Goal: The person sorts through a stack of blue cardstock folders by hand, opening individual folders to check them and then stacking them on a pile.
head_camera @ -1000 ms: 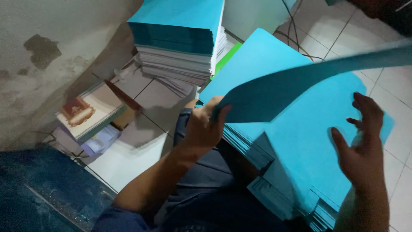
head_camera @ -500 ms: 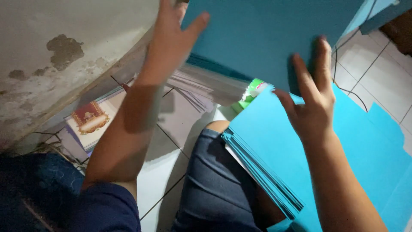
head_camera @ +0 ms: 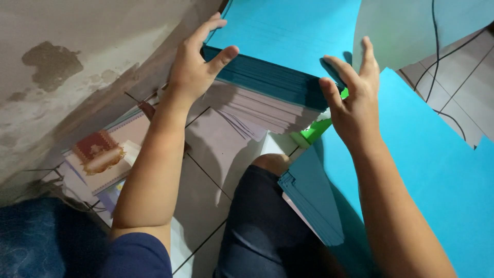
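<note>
Head view: the left hand [head_camera: 198, 64], at eleven o'clock, and the right hand [head_camera: 352, 98], at one o'clock, press spread fingers on the near corners of the tall blue paper stack [head_camera: 283, 46], clasping nothing, apparently squaring its top sheets. Much remains unstacked, I judge: a second blue pile [head_camera: 411, 175] lies at four o'clock, touching the knee [head_camera: 270, 164].

It's all sitting on a pale tiled floor [head_camera: 216, 164] with dark grout lines. A tall paper stack [head_camera: 267, 98], white below and blue on top, stands on it by the wall. A small book [head_camera: 100, 152] with a red-brown cover lies left, black cables [head_camera: 442, 67] run top right.
</note>
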